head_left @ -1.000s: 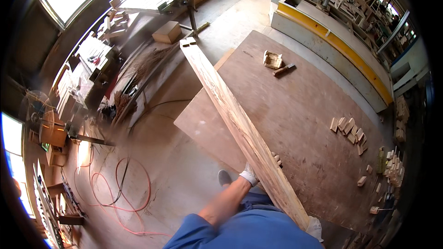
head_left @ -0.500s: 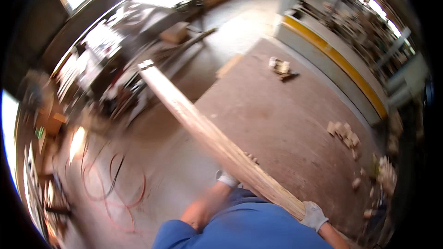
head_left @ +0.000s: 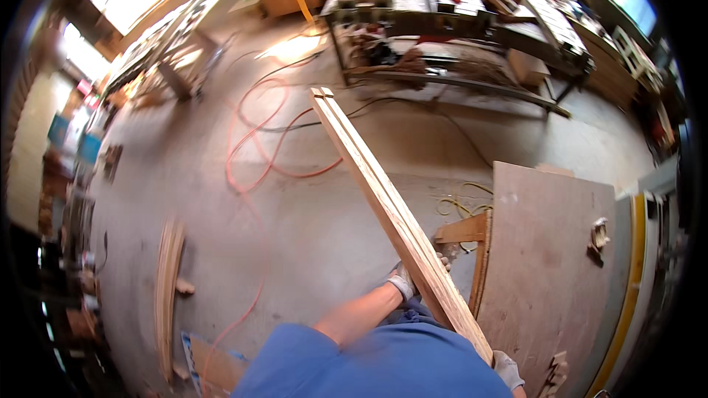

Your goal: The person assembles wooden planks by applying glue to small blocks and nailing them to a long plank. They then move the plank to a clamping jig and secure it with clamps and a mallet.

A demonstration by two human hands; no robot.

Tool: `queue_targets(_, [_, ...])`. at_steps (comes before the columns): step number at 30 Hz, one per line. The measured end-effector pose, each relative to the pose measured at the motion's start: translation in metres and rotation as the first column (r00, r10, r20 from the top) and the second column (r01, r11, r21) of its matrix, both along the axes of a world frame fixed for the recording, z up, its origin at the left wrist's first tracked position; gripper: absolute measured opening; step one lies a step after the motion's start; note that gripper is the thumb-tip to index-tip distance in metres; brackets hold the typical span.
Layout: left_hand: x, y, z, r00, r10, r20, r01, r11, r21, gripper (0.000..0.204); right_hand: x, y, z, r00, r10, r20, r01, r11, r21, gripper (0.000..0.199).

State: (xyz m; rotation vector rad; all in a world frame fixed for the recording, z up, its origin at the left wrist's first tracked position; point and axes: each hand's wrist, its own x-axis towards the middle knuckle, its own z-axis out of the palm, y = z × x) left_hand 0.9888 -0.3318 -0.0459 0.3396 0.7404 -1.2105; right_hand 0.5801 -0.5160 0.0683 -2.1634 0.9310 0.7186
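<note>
Long pale wooden boards [head_left: 391, 210], lying side by side with a lengthwise seam between them, slant from my body out over the floor. A dark notch crosses their far end. My left hand [head_left: 403, 281], in a light glove with bare fingertips, supports them from below around the nearer half, and its fingertips show at the right edge. At the near end, beside my right hip, my gloved right hand [head_left: 507, 370] is closed on the boards; its fingers are partly hidden by the wood.
A brown-topped table [head_left: 549, 250] with small wood blocks stands to the right. Hoses [head_left: 276, 162] loop over the floor ahead. A cluttered workbench [head_left: 450, 26] stands beyond. More boards [head_left: 168, 295] lie on the floor at left.
My view has turned left, and the boards have swung round with me, away from over the brown table to above the floor. Both hands keep their hold.
</note>
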Motion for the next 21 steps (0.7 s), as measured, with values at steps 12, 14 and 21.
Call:
queue_targets(12, [-0.021, 0.191, -0.036, 0.806, 0.562, 0.185, -0.502, 0.815, -0.289, 0.07, 0.212, 0.043, 0.095, 0.832, 0.555, 0.019, -0.555, 0.832, 0.006, 0.077])
queue_targets(14, [-0.013, 0.219, -0.045, 0.725, 0.657, 0.204, -0.593, 0.747, -0.3, 0.067, 0.242, 0.064, 0.091, 0.771, 0.637, -0.012, -0.637, 0.77, -0.039, 0.077])
queue_targets(21, [0.022, 0.374, -0.019, 0.508, 0.819, 0.268, -0.699, 0.573, -0.428, 0.058, 0.363, 0.181, 0.078, 0.595, 0.804, -0.008, -0.803, 0.594, -0.041, 0.081])
